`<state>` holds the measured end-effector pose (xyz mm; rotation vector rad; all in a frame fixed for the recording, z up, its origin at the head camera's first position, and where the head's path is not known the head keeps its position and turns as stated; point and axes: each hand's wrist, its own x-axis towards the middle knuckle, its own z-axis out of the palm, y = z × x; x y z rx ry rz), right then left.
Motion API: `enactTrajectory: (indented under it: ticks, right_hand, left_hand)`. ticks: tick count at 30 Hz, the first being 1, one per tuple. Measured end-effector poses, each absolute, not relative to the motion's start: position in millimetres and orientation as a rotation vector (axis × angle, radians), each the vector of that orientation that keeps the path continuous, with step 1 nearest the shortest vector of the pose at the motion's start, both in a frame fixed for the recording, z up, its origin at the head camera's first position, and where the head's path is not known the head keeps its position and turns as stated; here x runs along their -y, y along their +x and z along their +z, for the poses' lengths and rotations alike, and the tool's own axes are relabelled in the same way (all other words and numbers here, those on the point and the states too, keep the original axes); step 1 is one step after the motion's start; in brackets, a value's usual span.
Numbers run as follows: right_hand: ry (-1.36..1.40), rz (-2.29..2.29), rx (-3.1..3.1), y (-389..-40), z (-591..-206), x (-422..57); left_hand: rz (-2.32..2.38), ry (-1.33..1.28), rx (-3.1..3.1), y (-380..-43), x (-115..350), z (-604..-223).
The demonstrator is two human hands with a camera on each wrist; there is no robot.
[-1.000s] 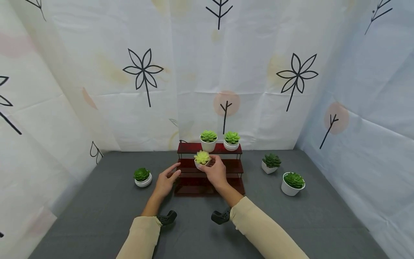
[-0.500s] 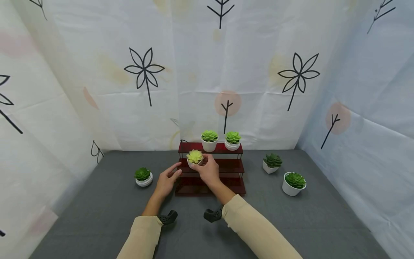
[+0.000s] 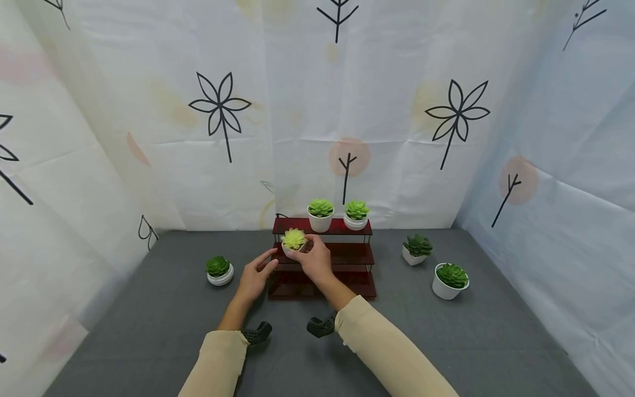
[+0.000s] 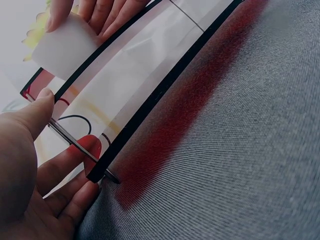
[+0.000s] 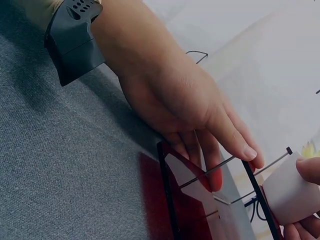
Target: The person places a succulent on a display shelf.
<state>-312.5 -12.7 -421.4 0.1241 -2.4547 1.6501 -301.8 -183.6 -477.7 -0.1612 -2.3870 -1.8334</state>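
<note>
My right hand (image 3: 317,261) pinches a small white pot with a yellow-green succulent (image 3: 293,239) between thumb and fingers. The pot is at the left part of the middle tier of a dark red, three-tier display stand (image 3: 349,253). Whether its base touches the tier, I cannot tell. My left hand (image 3: 253,281) holds the stand's left end, its thumb on a tier edge and other fingers around the wire post. The left wrist view shows a finger reddened through the panel. Two light green succulents, one in a plain pot (image 3: 320,220) and one in a ridged pot (image 3: 355,223), stand on the top tier.
A dark green succulent in a ridged pot (image 3: 220,278) stands left on the grey cloth (image 3: 163,325). To the right are a pointed-leaf succulent (image 3: 416,250) and a larger round-potted one (image 3: 450,284). Patterned white fabric (image 3: 297,110) encloses the back and sides.
My right hand has carried the yellow-green succulent leftward along the middle tier, slowing in the last half second. My left hand stays at the stand's left end.
</note>
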Motion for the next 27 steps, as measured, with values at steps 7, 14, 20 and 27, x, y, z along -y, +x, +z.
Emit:
enactTrajectory:
  ticks: [7,14,20,27]
  right_hand:
    - [0.150,1.697,2.472,-310.9,-420.5,13.0]
    - [0.172,1.780,2.446,-301.3,-417.9,1.0]
    - [0.248,1.835,2.386,-287.7,-417.5,-14.3]
    - [0.331,1.872,2.360,-273.7,-414.2,-32.7]
  left_hand:
    - [-1.852,-0.167,2.384,-290.0,180.2,-462.1]
    - [-1.848,-0.188,2.372,-287.5,177.4,-458.3]
    - [-1.839,-0.200,2.375,-289.5,176.8,-459.1]
    - [-1.825,-0.183,2.377,-288.5,178.1,-459.9]
